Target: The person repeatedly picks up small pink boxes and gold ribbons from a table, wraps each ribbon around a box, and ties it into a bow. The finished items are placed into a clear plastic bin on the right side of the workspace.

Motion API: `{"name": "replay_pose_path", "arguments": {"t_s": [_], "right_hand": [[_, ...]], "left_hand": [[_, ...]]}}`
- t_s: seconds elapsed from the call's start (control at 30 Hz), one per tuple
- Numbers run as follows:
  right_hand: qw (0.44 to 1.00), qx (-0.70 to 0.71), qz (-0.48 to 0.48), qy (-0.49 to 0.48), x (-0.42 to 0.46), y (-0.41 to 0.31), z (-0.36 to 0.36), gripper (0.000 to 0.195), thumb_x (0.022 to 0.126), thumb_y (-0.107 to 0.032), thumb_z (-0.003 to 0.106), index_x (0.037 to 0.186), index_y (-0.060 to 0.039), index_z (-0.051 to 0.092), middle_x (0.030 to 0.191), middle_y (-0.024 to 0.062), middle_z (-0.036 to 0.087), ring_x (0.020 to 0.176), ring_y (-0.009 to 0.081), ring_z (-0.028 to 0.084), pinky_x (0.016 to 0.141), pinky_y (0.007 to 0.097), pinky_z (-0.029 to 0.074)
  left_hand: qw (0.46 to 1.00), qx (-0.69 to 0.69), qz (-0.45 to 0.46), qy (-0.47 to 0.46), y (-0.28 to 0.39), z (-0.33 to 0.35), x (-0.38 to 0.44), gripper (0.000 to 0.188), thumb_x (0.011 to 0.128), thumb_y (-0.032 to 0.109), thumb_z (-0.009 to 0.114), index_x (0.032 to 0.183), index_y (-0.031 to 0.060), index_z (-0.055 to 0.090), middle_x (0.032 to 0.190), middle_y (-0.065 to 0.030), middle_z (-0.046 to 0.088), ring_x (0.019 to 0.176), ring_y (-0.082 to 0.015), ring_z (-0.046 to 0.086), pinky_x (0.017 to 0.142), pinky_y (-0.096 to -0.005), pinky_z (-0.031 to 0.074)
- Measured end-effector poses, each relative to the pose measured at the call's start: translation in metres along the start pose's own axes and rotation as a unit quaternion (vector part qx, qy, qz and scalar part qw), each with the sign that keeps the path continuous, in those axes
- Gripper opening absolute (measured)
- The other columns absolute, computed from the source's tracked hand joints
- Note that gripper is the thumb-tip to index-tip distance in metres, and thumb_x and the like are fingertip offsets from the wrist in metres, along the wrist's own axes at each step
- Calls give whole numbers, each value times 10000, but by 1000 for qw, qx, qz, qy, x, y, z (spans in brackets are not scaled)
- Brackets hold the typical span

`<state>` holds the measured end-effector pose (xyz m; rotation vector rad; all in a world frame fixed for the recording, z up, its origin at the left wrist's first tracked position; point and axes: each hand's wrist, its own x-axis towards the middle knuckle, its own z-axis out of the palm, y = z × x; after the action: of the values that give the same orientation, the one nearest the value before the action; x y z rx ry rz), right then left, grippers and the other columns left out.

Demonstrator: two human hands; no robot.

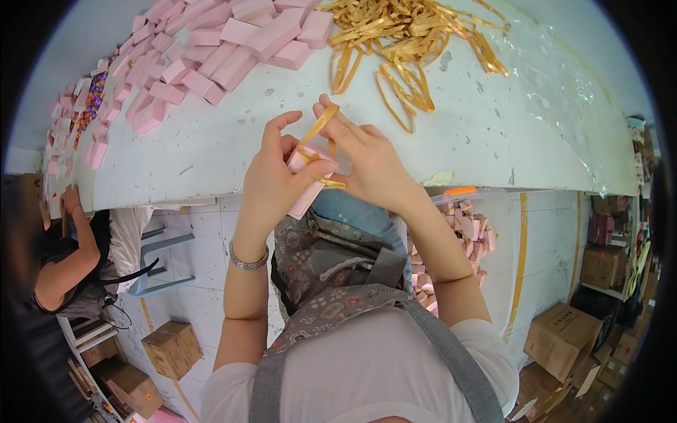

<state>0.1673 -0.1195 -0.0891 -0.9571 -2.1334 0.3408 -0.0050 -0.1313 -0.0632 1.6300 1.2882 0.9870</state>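
Note:
My left hand grips a small pink box, its thumb lying across the top face. A gold ribbon loop runs around the box and is stretched up over the fingers of my right hand. Part of the same ribbon shows below my left thumb, near the right thumb. Both hands are above the front edge of the white table. Beyond them on the table lie a heap of gold ribbon loops and a large pile of pink boxes.
Small purple and gold wrapped pieces lie among the boxes at far left, where another person's hand rests at the table edge. Clear plastic sheeting covers the table's right side. A clear plastic bin of ribboned pink boxes stands below, beside my right arm.

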Motion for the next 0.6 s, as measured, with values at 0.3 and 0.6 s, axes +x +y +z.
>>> {"name": "replay_pose_path", "arguments": {"t_s": [0.3, 0.6], "right_hand": [[957, 223, 175, -62, -7, -14, 4, 819, 650, -140, 777, 1342, -6, 359, 1195, 160, 546, 858, 242, 635, 778, 336, 494], [772, 577, 267, 14, -22, -26, 39, 507, 717, 38, 723, 1155, -8, 472, 1013, 57, 618, 910, 125, 610, 816, 285, 500]], "left_hand": [[997, -82, -13, -4, -2, -2, 3, 556, 783, 176, 697, 1239, 42, 408, 816, -60, 610, 692, -112, 574, 592, -231, 458], [977, -157, -13, 145, -1, 3, 8, 310, 923, 191, 538, 1186, 40, 476, 999, -77, 566, 873, -106, 549, 697, -230, 475]]}}
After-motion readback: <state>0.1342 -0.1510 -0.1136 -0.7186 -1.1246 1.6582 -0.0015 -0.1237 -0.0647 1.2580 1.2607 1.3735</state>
